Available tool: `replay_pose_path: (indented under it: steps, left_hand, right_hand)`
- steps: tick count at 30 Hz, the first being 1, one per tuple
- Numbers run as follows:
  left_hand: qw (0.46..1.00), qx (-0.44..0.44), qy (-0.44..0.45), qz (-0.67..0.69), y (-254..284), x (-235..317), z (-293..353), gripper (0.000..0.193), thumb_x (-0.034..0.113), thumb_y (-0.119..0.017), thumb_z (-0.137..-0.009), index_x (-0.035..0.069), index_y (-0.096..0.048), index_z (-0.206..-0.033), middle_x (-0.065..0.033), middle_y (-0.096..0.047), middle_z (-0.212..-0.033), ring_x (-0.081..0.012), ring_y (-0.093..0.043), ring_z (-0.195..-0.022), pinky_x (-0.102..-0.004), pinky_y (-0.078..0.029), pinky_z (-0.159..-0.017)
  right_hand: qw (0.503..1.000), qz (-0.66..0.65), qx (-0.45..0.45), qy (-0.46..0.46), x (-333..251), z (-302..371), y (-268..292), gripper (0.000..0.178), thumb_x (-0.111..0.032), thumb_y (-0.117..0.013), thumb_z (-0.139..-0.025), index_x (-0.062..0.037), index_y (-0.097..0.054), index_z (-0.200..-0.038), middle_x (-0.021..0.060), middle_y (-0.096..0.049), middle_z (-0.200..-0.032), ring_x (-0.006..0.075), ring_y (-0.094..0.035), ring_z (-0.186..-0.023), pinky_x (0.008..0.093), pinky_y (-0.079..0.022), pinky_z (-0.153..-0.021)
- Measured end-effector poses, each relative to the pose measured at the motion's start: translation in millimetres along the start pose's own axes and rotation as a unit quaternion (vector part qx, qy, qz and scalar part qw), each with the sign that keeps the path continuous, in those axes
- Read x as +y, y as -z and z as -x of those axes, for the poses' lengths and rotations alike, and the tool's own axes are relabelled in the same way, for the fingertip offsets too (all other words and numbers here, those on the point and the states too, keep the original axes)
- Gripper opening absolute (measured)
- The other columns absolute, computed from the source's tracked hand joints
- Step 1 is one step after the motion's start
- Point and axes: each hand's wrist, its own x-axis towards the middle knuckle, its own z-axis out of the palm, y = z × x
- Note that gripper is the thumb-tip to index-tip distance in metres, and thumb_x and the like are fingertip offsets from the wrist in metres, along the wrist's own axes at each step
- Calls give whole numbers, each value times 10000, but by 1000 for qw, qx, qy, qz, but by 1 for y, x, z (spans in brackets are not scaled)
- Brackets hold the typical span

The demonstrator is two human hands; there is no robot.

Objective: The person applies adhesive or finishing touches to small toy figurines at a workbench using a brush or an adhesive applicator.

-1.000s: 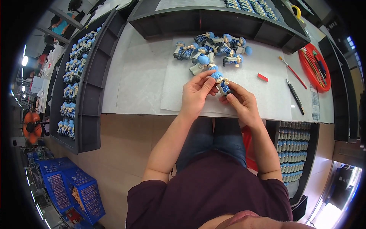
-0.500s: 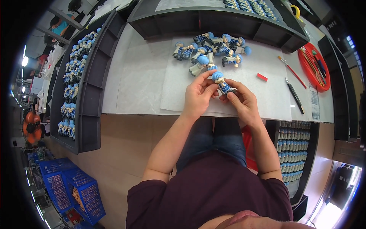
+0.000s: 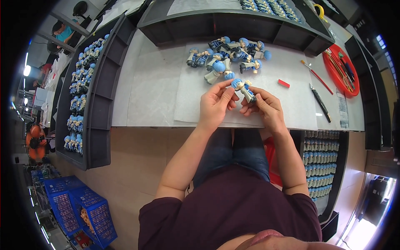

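A small blue-haired figurine (image 3: 245,90) in a blue and white outfit is tilted between my hands, just above the white paper sheet (image 3: 193,104). My right hand (image 3: 268,109) grips it near its dark feet, thumb on top. My left hand (image 3: 214,105) is closed by its head, index fingertip touching the blue hair; the exact contact of the other fingers is hard to see. Beyond my hands lies a loose pile of similar figurines (image 3: 223,54), some on their backs, some turned over. One of them nearly meets the held figurine's head.
Right of my hands lie a small red block (image 3: 283,83), a red-handled brush (image 3: 318,78), a black pen-like tool (image 3: 320,103) and a red oval tray (image 3: 334,81) of tools. Black crates of figurines stand at the left (image 3: 96,104), the back (image 3: 233,26) and below right (image 3: 333,196).
The held figurine has turned about its length, so more of its white side shows now. My left fingers have loosened slightly and shifted toward its head. The pile looks the same.
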Motion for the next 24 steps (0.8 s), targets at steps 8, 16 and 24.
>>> replay_pose_path:
  steps: [8,16,24]
  left_hand:
    - [1000,-3,-10,7,0,1,1,273,146,-550,-896,13,-556,-1134,-54,-617,-789,-72,-542,-628,-192,-431,-566]
    - [999,-4,-37,-6,-3,1,0,282,131,-580,-876,2,-504,-1115,-67,-611,-886,-99,-578,-709,-208,-459,-592]
    - [998,-23,-23,50,-1,2,-1,264,82,-570,-870,5,-510,-1115,-74,-614,-941,-122,-594,-813,-243,-494,-683]
  right_hand:
    - [1000,0,-2,8,3,-1,1,340,-161,-370,-962,56,-465,-1205,168,-597,-910,211,-631,-777,279,-508,-691]
    - [999,28,-9,22,2,1,-2,323,-150,-382,-960,52,-473,-1196,153,-595,-919,181,-610,-774,270,-502,-693]
    - [904,346,160,194,-17,2,9,238,-76,-594,-828,-20,-587,-1060,111,-613,-956,169,-595,-807,276,-474,-685]
